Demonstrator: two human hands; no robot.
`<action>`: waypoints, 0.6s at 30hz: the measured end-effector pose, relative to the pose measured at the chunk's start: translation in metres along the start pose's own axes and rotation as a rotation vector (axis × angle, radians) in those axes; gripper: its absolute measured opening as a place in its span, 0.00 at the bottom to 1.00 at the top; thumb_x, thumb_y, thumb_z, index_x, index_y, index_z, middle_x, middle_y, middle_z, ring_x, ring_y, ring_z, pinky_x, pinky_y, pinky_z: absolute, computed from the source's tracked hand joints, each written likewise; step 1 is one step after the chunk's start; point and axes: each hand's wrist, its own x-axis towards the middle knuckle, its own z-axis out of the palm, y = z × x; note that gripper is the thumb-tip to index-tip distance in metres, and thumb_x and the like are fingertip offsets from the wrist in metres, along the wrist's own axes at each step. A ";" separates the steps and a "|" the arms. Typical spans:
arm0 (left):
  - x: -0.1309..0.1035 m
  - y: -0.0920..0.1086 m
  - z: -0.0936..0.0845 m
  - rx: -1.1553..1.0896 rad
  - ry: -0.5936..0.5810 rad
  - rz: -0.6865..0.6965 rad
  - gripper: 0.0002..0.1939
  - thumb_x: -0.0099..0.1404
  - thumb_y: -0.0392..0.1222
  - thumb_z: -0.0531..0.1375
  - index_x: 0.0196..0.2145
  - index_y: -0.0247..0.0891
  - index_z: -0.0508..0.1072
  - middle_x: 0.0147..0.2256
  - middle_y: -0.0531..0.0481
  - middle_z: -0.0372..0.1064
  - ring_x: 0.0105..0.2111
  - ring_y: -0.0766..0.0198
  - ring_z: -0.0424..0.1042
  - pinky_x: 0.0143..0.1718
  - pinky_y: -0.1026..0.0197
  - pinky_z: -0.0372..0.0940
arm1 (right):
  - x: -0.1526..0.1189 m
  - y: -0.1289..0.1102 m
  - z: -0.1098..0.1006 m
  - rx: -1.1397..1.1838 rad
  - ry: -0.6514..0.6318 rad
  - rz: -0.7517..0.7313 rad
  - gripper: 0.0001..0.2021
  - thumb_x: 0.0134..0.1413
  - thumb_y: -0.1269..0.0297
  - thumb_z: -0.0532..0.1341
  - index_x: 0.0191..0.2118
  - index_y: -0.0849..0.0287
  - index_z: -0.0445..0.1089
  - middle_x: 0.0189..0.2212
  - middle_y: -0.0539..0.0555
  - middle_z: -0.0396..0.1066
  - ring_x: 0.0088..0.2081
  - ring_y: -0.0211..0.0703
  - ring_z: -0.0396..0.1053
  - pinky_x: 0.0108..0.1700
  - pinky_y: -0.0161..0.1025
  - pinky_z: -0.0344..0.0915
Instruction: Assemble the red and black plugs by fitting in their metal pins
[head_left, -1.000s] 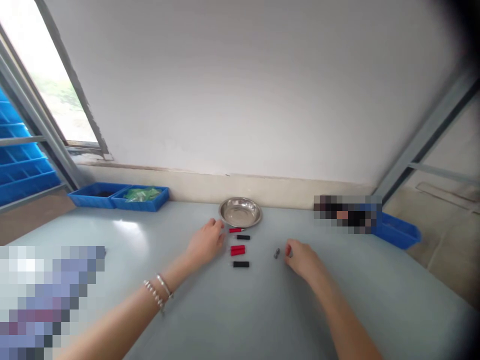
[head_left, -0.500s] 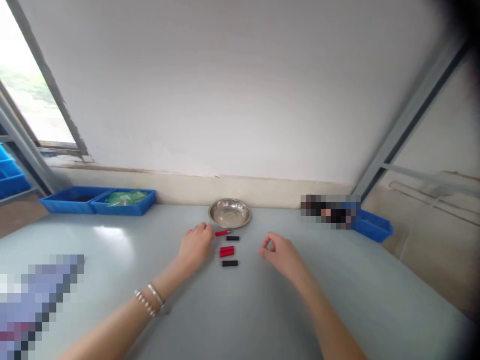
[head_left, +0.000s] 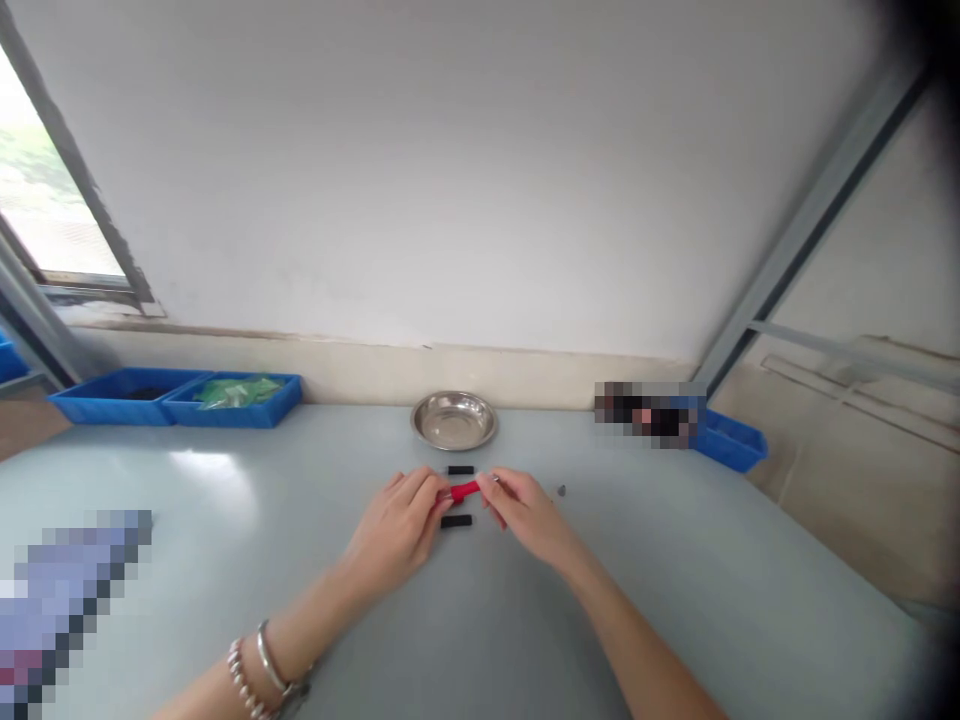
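Red pen [head_left: 466,490], one end pinched by your left hand [head_left: 397,515], other by your right hand [head_left: 529,510]; black piece [head_left: 460,470], steel bowl [head_left: 454,424] beyond.

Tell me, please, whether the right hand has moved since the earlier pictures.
Yes: judged against the metal bowl, the right hand has moved leftward, and its fingers now hold the red pen.

Lifted red pen [head_left: 466,489] from just in front of steel bowl [head_left: 454,424] | brought it nearer, between two black barrels [head_left: 461,470] in view | pinched one end with left hand [head_left: 405,515] | shifted right hand [head_left: 529,510] leftward, away from small metal piece [head_left: 562,490], and gripped pen's other end | swung view slightly rightward
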 end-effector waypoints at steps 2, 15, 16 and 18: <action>-0.001 0.001 -0.002 -0.011 0.024 0.005 0.09 0.65 0.38 0.44 0.33 0.37 0.63 0.31 0.49 0.65 0.27 0.64 0.62 0.30 0.61 0.59 | 0.000 -0.002 -0.001 0.041 0.021 -0.015 0.21 0.57 0.49 0.44 0.21 0.58 0.54 0.15 0.45 0.52 0.19 0.33 0.51 0.24 0.32 0.50; -0.002 -0.001 -0.008 0.054 0.132 0.144 0.12 0.66 0.36 0.43 0.30 0.36 0.64 0.23 0.51 0.61 0.22 0.66 0.57 0.25 0.63 0.53 | 0.001 -0.001 0.001 0.140 0.004 -0.012 0.21 0.56 0.50 0.46 0.19 0.58 0.50 0.15 0.44 0.49 0.18 0.32 0.48 0.22 0.32 0.47; -0.002 -0.001 -0.008 0.048 0.135 0.135 0.12 0.66 0.36 0.43 0.29 0.36 0.64 0.23 0.52 0.61 0.21 0.67 0.57 0.25 0.63 0.53 | 0.001 -0.001 0.001 0.125 0.008 -0.024 0.20 0.56 0.50 0.46 0.19 0.58 0.50 0.15 0.44 0.49 0.19 0.32 0.48 0.22 0.32 0.47; -0.002 0.001 -0.006 0.023 0.126 0.086 0.13 0.66 0.37 0.43 0.28 0.36 0.63 0.22 0.52 0.61 0.21 0.67 0.58 0.25 0.63 0.53 | 0.000 -0.002 0.001 0.100 0.023 -0.059 0.19 0.57 0.52 0.47 0.20 0.58 0.51 0.16 0.44 0.49 0.20 0.32 0.48 0.23 0.32 0.47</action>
